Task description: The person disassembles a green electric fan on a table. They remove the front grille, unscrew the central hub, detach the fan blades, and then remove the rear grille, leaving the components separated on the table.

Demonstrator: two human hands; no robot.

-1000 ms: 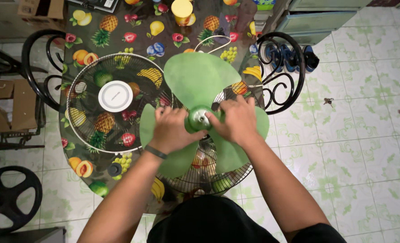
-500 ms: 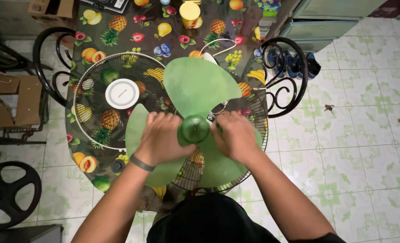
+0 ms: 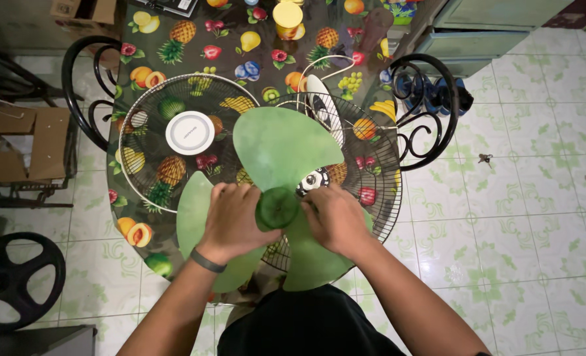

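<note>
A green three-bladed fan propeller (image 3: 283,148) is held over the table, its round hub (image 3: 277,207) between my two hands. My left hand (image 3: 230,221), with a dark band on the wrist, grips the blade left of the hub. My right hand (image 3: 336,221) grips the blade to the right. Beneath the propeller lies the rear wire guard (image 3: 375,165) with the fan motor (image 3: 314,180) showing beside the hub.
The front wire guard (image 3: 144,142) with a white round centre cap (image 3: 190,132) lies on the fruit-patterned tablecloth (image 3: 174,46). A yellow cup (image 3: 287,16) stands at the far edge. Black iron chairs (image 3: 431,105) flank the table. A black fan base (image 3: 12,280) lies on the tiled floor.
The propeller and both hands have come lower and nearer to me, off the motor, which now shows beside the hub. The blades have turned slightly.
</note>
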